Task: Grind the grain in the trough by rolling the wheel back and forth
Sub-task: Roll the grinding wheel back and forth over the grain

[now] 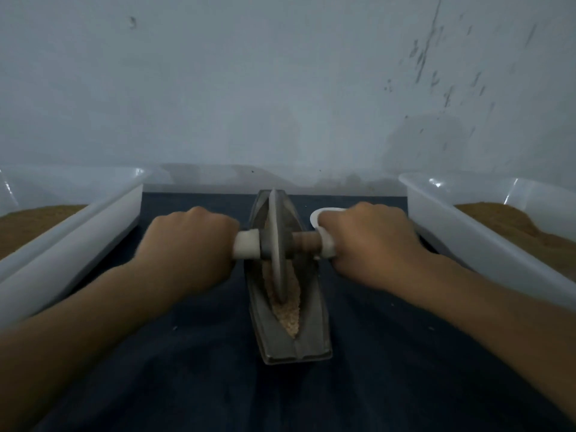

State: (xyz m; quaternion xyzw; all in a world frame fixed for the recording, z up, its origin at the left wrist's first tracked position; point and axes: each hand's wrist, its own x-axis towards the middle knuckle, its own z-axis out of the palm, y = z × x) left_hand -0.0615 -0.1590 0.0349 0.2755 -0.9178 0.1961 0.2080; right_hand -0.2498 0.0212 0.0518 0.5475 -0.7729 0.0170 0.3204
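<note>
A grey boat-shaped metal trough (307,341) lies lengthwise on a dark blue cloth, pointing away from me. Pale ground grain (288,319) fills its groove at the near end. A grey metal wheel (276,247) stands upright in the groove around the middle of the trough, on an axle with white-wrapped handles (247,244). My left hand (190,241) grips the left handle. My right hand (364,241) grips the right handle; most of both handles is hidden under my fists.
Two translucent white plastic tubs flank the cloth: one at the left (78,226) and one at the right (486,232), each holding brown grain. A small white scoop-like object (324,213) lies behind my right hand. A pale wall rises close behind.
</note>
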